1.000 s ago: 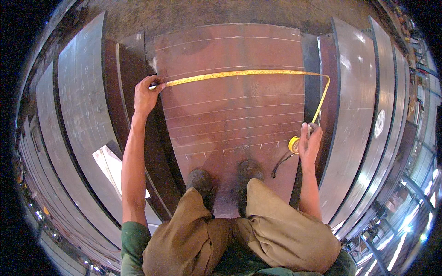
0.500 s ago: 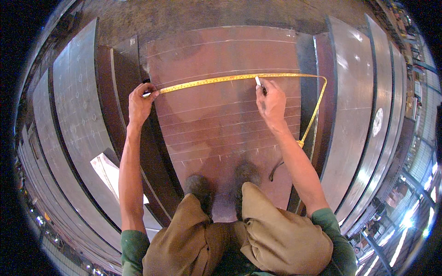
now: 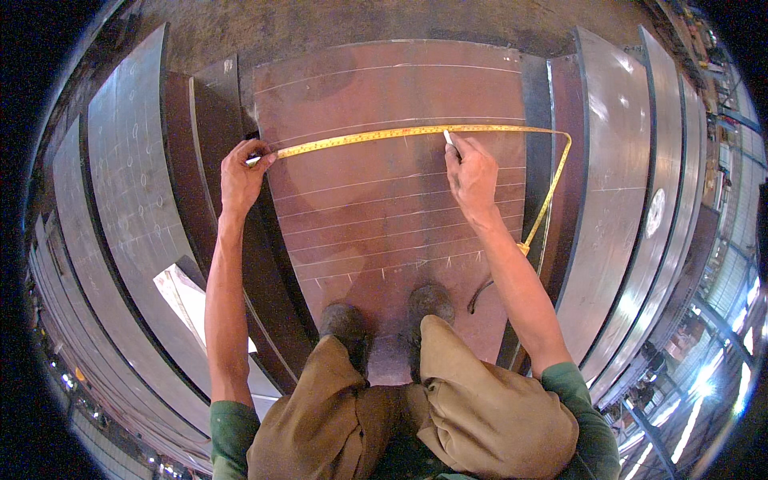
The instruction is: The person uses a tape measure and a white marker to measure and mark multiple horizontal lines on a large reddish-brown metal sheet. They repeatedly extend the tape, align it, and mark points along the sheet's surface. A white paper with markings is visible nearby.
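A yellow tape measure (image 3: 360, 141) stretches across a reddish-brown steel plate (image 3: 336, 180) ruled with several pale lines. My left hand (image 3: 242, 180) pinches the blade's end at the plate's left edge; a small white piece, too small to name, shows between the fingers. Closed round a white chalk stick (image 3: 449, 138), my right hand (image 3: 474, 176) has the chalk's tip against the blade's near edge, right of the plate's middle. Past the plate's right edge the blade bends back toward me, down to its yellow end (image 3: 524, 248) beside my right forearm. The tape's case is mostly hidden.
My boots (image 3: 344, 324) stand on the plate's near end. Upright grey plates line the left (image 3: 132, 144) and right (image 3: 612, 144), with dark gaps between. A white sheet (image 3: 182, 300) lies by my left forearm. A black strap (image 3: 478, 296) curls near my right boot.
Both hands keep their places on the tape, with the chalk still at its edge. The view has shifted slightly.
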`<state>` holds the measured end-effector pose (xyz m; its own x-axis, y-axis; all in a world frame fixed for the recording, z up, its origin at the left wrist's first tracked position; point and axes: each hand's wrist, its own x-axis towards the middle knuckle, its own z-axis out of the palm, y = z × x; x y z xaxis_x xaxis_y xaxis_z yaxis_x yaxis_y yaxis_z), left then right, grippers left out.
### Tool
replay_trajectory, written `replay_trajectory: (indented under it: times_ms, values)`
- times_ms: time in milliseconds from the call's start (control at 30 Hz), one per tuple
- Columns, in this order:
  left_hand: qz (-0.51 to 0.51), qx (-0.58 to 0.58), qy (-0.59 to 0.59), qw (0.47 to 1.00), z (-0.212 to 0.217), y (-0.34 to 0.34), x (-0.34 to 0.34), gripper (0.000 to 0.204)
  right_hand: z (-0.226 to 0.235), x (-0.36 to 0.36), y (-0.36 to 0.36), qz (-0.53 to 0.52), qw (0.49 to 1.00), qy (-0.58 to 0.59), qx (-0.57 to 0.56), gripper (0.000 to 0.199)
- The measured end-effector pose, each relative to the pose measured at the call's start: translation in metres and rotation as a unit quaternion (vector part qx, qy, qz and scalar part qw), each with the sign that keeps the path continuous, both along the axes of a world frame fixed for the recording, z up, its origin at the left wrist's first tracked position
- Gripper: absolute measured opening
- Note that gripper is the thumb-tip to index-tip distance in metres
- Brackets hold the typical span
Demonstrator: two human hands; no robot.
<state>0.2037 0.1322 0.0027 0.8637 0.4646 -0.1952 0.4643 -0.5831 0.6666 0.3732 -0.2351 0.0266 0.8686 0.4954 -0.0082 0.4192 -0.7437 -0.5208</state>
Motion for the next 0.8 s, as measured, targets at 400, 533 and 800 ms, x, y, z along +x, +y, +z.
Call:
replay_trajectory:
  times_ms: [400,533,800]
  values:
    - [-0.007,0.004,-0.021,1.0,-0.0018,0.0002,-0.0003,0.02,-0.0043,-0.0012,0.0036,0.0,1.0,-0.028,-0.012,0.018]
    - [-0.008,0.011,-0.007,1.0,-0.0012,0.0016,-0.0007,0.02,-0.0043,-0.0009,0.0035,0.005,1.0,-0.027,-0.014,0.018]
    - [0.0,0.008,0.008,1.0,-0.0019,0.0001,0.0006,0.018,-0.0058,-0.0013,0.0023,-0.017,0.999,-0.021,0.017,0.018]
